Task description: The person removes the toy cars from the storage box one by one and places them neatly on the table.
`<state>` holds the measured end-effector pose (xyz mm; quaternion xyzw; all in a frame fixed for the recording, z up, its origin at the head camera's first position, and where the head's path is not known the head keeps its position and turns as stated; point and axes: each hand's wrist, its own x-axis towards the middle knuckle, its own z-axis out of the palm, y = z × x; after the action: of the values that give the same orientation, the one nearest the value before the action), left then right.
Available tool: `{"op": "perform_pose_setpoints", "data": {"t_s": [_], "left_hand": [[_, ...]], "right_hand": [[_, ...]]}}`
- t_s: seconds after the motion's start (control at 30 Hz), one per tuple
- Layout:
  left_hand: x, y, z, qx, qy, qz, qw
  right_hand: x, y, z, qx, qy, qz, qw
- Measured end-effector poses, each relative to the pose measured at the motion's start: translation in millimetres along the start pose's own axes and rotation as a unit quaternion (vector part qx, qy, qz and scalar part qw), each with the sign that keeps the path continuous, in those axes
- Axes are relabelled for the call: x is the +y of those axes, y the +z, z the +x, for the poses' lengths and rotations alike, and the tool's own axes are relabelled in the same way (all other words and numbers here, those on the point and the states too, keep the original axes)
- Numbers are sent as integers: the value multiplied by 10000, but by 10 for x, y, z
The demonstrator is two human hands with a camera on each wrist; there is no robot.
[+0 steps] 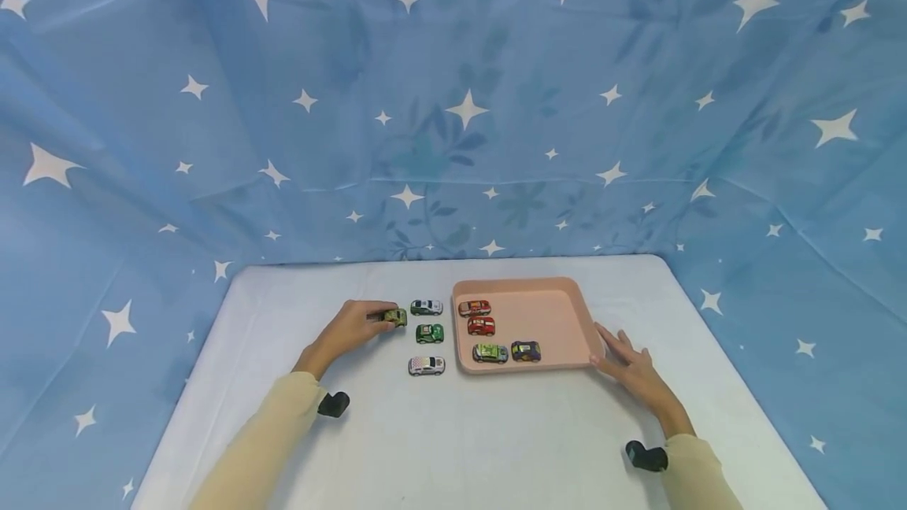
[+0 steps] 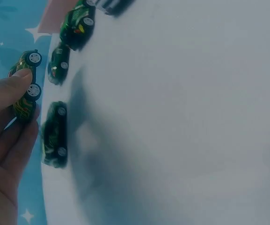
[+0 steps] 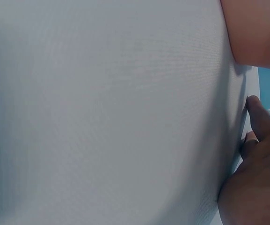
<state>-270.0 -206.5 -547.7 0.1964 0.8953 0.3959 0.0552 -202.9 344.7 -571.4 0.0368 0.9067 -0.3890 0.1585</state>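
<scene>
My left hand (image 1: 357,327) pinches a green patterned toy car (image 2: 25,86) between thumb and fingers, raised off the table in the left wrist view. Another dark green toy car (image 2: 55,135) stands beneath that hand. Just right of it in the head view are a white toy car (image 1: 427,307), a green toy car (image 1: 429,334) and a pale toy car (image 1: 427,366). Straight, spread fingers of my right hand (image 1: 634,372) lie at the right front corner of a pink tray (image 1: 556,309); whether they touch it I cannot tell.
Inside the tray are an orange-red car (image 1: 474,308), a red car (image 1: 481,326), a lime green car (image 1: 490,352) and a dark blue car (image 1: 526,350). A white cloth covers the table (image 1: 496,439). Blue starry fabric (image 1: 453,140) rises behind it.
</scene>
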Motion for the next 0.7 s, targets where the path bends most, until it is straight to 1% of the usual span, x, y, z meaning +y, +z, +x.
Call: {"op": "perform_pose_setpoints", "data": {"t_s": [0.13,0.3,0.47,0.7], "left_hand": [[-77,-2,-75,-72,-148,29,9999],[-131,-6,-143,-18,-140,-5,9999],[-197,36,-168,-78,-85,81,9999],[-264,75,-202,-59,-161,63,9998]], "right_hand": [[8,8,-1,33,-31,-23,10000],[12,1,9,10,-41,-17,10000],[7,-12,8,95,-74,46,9999],[-7,-10,3,17,-61,55,10000]]}}
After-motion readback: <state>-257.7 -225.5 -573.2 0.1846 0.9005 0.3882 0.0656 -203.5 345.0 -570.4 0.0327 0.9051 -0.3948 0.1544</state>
